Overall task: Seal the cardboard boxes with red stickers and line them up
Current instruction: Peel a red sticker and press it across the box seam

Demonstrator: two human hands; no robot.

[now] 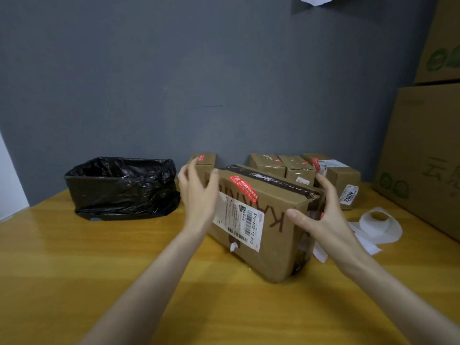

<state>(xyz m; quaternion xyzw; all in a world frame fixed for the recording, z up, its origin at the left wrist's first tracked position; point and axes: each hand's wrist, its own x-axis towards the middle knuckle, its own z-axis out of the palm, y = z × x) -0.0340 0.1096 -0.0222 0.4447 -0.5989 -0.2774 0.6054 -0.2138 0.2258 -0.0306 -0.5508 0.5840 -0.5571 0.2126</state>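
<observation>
On desk (74, 270), left hand (198, 195), right hand (323, 215), both flat-fingered, squeeze stickered cardboard box (273, 245) ends, probably bound for 12 o'clock row (296, 168).

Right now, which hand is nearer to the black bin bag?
Left. The left hand is at the left end of the cardboard box, just beside the black bin bag; the right hand is at the box's right end, farther away.

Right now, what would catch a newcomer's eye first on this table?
The big cardboard box mid-table, with a red sticker on its top edge, the left hand and the right hand at its ends. Behind it smaller boxes line the grey wall; a black-lined bin sits at the left.
</observation>
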